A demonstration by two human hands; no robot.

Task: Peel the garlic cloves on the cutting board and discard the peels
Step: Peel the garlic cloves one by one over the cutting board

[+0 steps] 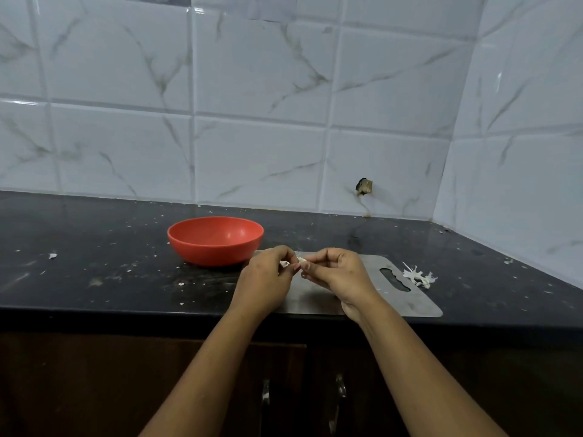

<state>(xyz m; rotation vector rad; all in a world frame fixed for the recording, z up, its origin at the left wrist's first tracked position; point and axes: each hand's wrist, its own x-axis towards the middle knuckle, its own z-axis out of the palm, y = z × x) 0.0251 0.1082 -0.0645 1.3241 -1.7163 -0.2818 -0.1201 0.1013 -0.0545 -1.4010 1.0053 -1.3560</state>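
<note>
**Two hands pinch one garlic clove over the steel board**

Nearest, dark cabinet doors (157, 373) sit under the black counter (94, 279). Above the steel cutting board (394, 299), the left hand (268, 279) and the right hand (337, 272) meet with curled fingers, both pinching a pale garlic clove (302, 261) held off the board. Loose peels (419, 275) lie just past the board's right end. Farther left stands a red bowl (215, 239), then the tiled wall (252, 121).

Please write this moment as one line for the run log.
step: peeling | left hand: pinches garlic clove | right hand: pinches same clove | where: above cutting board | peels: beside board, right | bowl: left of board
</note>
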